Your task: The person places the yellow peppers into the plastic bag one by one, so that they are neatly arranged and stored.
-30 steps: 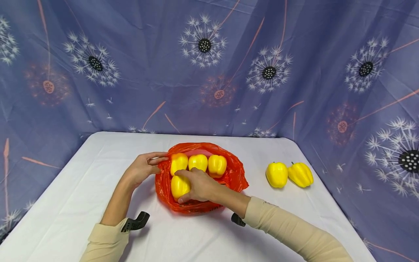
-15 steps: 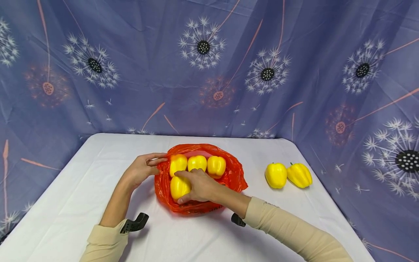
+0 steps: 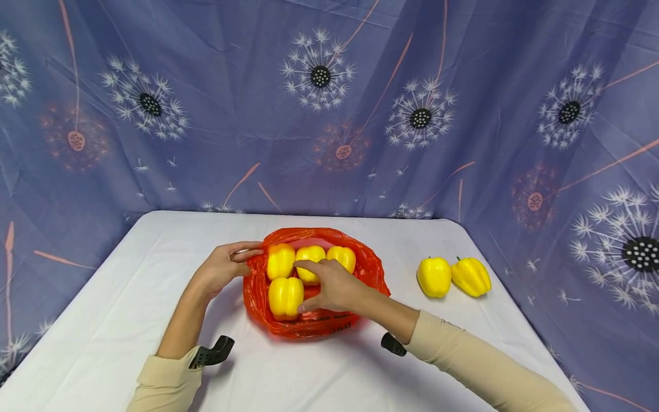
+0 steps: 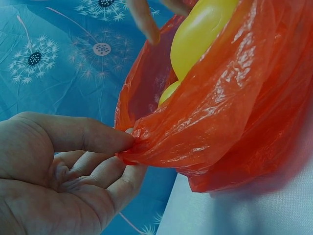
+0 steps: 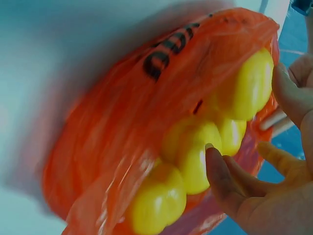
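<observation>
Left hand: the left hand (image 3: pixel 222 268) pinches the rim of the crinkled orange plastic bag (image 3: pixel 364 273) between thumb and fingers.
Right hand: the right hand (image 3: pixel 334 284) hovers loose-fingered over the bag, gripping nothing.
Bag: on the white table (image 3: pixel 128 274), holding four glossy yellow bell peppers (image 3: pixel 285 296).
Aside: two loose yellow peppers (image 3: pixel 453 276) lie well to the right.

Table (image 3: pixel 128 320) w/ white cloth. On it: orange plastic bag (image 3: pixel 368 274) at centre w/ 4 yellow peppers inside; 2 more yellow peppers (image 3: pixel 435 276) lie touching on the cloth, well to the right of bag, near table's right edge.
</observation>
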Motion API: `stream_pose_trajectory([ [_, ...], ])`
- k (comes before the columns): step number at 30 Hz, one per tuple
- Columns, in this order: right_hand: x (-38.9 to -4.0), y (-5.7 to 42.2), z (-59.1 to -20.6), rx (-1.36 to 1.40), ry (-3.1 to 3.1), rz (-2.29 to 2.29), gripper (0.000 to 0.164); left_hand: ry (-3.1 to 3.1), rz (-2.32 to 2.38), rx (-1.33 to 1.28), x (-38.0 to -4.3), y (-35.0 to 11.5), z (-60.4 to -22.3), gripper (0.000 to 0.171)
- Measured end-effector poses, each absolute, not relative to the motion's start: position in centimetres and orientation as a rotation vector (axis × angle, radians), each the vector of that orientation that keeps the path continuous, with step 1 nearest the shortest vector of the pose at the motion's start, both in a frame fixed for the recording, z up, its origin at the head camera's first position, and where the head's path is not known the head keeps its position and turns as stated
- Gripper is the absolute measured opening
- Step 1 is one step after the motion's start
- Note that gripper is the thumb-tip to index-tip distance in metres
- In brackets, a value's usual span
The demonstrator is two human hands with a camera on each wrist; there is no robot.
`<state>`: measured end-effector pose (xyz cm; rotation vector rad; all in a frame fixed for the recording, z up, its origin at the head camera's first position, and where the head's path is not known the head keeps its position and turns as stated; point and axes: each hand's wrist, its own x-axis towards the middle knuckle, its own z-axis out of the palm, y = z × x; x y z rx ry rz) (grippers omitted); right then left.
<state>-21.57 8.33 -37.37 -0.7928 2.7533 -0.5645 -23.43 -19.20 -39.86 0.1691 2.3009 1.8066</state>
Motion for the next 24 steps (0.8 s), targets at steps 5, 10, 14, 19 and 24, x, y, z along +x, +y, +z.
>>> stream_pose_trajectory([
  [5, -21.6, 10.5, -36.6, -0.725, 2.785, -0.589, 0.087, 2.299, 1.815, 0.188, -23.4, -19.1, -39.9, 0.066],
  [10, -22.1, 12.8, -35.7, -0.686, 2.838, -0.62, 0.081, 2.309, 1.815, 0.196, -23.3, -19.2, -39.9, 0.066],
  [14, -22.7, 14.8, -35.2, -0.683, 2.903, -0.646, 0.079, 2.303, 1.814, 0.195, -23.4, -19.2, -39.9, 0.065],
  [19, -23.5, 17.2, -34.7, -0.603, 2.968, -0.663, 0.078, 2.295, 1.815, 0.183, -23.4, -19.2, -40.0, 0.066],
  [24, -24.0, 19.7, -34.4, -0.568, 3.052, -0.66, 0.079, 2.284, 1.823, 0.191, -23.4, -19.2, -40.0, 0.066],
])
